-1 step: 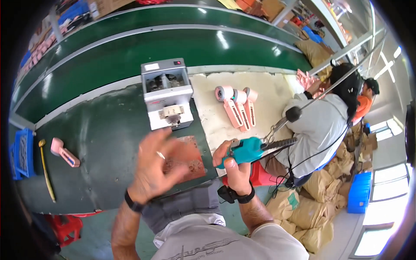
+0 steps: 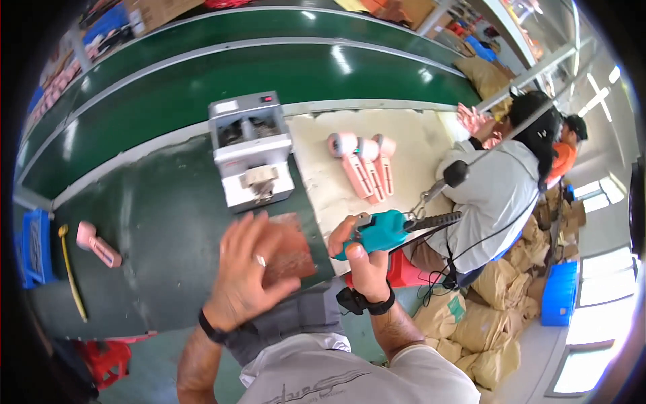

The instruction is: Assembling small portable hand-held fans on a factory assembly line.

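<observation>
My right hand (image 2: 367, 269) is closed round a teal electric screwdriver (image 2: 381, 232), which lies nearly sideways and hangs from a metal hook and strap at its right end. Over the reddish-brown pad (image 2: 296, 246) on the dark bench hovers my left hand (image 2: 245, 269), fingers spread and slightly blurred, nothing in it. Part of the pad is hidden behind that hand. Just beyond the pad stands a grey-white screw feeder (image 2: 252, 151) with an open bin on top. Right of it, several pink handheld fans (image 2: 367, 168) lie side by side on the cream sheet (image 2: 319, 128).
At the left lie another pink fan (image 2: 99, 244), a yellow-handled stick tool (image 2: 73, 276) and a blue crate (image 2: 37, 246). A green conveyor (image 2: 269, 71) runs behind the bench. To the right sits a person in a pale jacket (image 2: 481, 188), near brown sacks (image 2: 488, 323) on the floor.
My left hand's fingers have shifted slightly over the pad and look less smeared. The view has moved a little; the right hand keeps its hold on the electric screwdriver.
</observation>
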`<state>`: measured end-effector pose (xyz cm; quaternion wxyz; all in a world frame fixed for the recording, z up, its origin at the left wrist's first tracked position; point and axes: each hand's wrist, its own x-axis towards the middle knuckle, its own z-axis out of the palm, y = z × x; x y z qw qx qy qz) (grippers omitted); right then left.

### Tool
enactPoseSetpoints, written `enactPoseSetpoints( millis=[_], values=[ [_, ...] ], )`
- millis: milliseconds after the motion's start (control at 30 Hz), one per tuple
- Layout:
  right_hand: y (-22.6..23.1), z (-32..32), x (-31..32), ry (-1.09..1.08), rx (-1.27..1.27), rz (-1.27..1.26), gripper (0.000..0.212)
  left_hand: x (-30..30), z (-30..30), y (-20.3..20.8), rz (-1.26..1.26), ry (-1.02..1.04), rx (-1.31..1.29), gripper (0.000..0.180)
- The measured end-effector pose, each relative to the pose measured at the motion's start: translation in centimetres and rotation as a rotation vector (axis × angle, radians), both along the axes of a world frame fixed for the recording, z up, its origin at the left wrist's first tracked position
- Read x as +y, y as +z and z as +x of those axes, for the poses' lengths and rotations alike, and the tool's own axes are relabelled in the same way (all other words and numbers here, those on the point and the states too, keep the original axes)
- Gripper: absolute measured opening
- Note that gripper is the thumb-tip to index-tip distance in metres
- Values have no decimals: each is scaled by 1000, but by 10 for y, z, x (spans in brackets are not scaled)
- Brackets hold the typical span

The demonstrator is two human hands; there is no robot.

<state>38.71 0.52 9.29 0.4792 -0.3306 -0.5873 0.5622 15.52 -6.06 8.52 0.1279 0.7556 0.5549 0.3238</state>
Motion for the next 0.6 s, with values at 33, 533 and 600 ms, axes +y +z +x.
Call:
enactPoseSetpoints(
  millis=[33,533,600],
  values=[
    [3,3,10,-1,-7,-14,57,-8,12,-7,-62,-37,61,88],
    [18,18,40,105,-78,46,37,-13,26,-17,-138,-53,405,90],
    [9,13,37,91,-117,65,38,-19,25,-22,-111,-52,399,89]
  ],
)
